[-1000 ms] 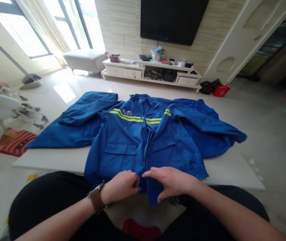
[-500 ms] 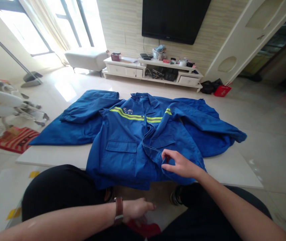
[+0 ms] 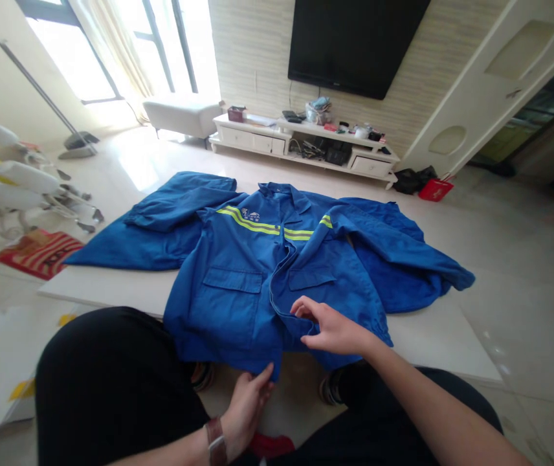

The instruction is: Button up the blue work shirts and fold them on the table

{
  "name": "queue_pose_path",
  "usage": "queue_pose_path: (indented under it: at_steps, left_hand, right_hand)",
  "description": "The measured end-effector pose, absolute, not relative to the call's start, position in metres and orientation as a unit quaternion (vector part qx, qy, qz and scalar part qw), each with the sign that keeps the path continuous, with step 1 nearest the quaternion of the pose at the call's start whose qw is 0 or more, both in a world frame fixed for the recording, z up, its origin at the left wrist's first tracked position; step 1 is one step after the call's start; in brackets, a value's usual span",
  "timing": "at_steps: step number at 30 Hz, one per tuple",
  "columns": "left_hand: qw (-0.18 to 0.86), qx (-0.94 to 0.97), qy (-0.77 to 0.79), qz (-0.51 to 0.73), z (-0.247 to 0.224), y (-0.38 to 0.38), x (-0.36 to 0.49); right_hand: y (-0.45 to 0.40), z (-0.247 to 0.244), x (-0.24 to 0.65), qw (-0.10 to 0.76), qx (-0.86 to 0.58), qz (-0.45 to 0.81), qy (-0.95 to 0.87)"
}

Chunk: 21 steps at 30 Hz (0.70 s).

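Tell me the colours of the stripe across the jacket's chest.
The chest stripe is yellow-green with a greyish centre band, seen in the head view.

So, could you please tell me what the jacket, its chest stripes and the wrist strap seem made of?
The jacket seems matte woven cloth, judging by its soft creases. Its chest stripes look like flat reflective tape: bright yellow edges, greyish centre. The brown wrist strap may be leather or imitation, given its dull surface.

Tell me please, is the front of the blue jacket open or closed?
Partly open: the jacket front edges spread apart near the hem.
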<state>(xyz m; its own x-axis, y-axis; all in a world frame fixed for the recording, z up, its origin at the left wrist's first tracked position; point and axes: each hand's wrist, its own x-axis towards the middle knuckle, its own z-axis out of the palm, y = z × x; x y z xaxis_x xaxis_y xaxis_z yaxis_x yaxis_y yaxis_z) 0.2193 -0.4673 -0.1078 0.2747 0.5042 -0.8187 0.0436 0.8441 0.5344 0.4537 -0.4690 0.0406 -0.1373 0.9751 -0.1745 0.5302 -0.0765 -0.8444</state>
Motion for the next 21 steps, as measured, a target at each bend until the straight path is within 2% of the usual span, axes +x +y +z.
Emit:
queue_pose_path:
  at_steps: [7,11,14,18,21]
  left_hand:
    - [0.733,0.222,0.557,0.321,-0.108,-0.498,0.202]
    - [0.671,0.376,0.560,0.309,-0.087,-0.482,0.195]
    - [0.619,0.480,0.545,0.299,-0.063,-0.470,0.194]
    - [0.602,0.493,0.512,0.363,-0.046,-0.470,0.203]
    - [0.596,0.488,0.508,0.385,-0.049,-0.477,0.210]
  right_hand:
    - [-0.464,0.036,0.462,0.262,-0.578,0.511,-0.580]
    - [-0.463,0.041,0.468,0.288,-0.580,0.522,-0.554]
    - [-0.463,0.040,0.462,0.342,-0.607,0.503,-0.511]
    - [-0.464,0.027,0.437,0.408,-0.609,0.492,-0.470]
    - [-0.469,0.013,0.415,0.389,-0.597,0.490,-0.503]
